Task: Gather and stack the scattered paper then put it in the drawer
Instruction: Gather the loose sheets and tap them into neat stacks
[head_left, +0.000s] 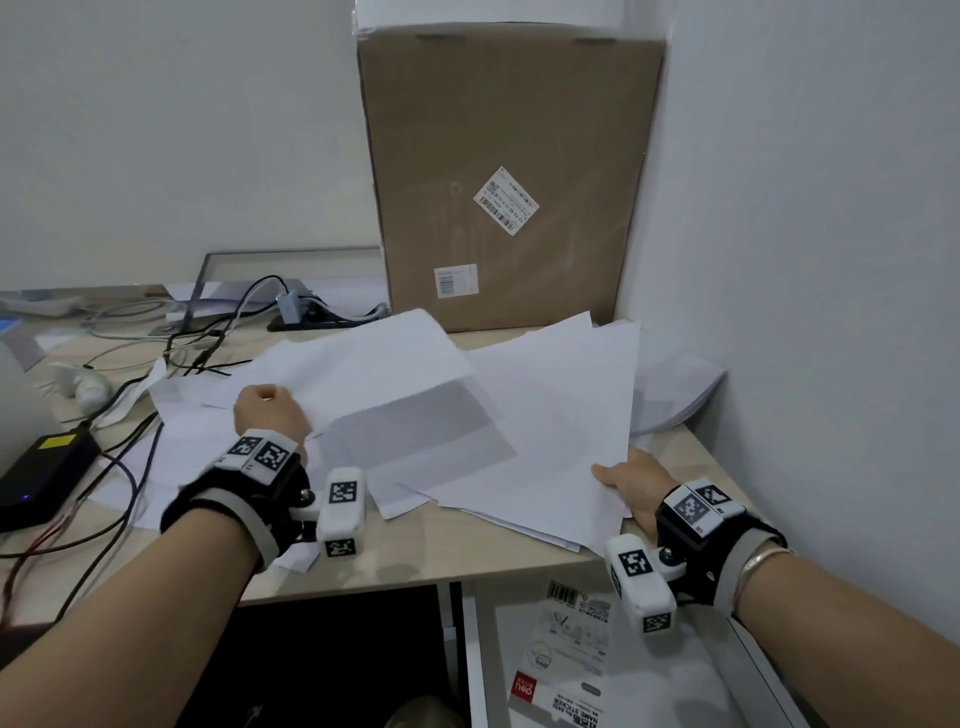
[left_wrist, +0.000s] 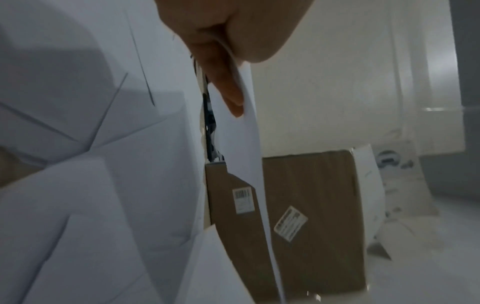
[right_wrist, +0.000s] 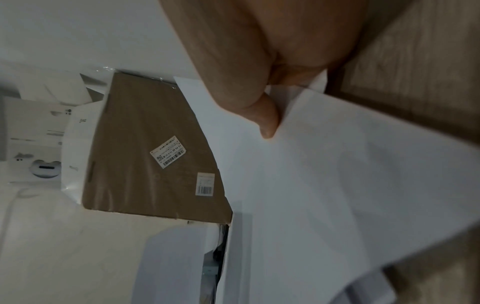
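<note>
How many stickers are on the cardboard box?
2 on the cardboard box: a tilted label on its upper right, a smaller barcode label lower down, left of centre. Other faces are hidden.

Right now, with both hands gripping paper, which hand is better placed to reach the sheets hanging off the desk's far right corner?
Right. The right hand grips the paper pile at the desk's right edge, nearest the overhanging sheets. The left hand pinches sheets on the far side of the pile.

An office corner: a pale wood desk against white walls holds tangled cables, a power adapter, loose paper and a cardboard box.
</note>
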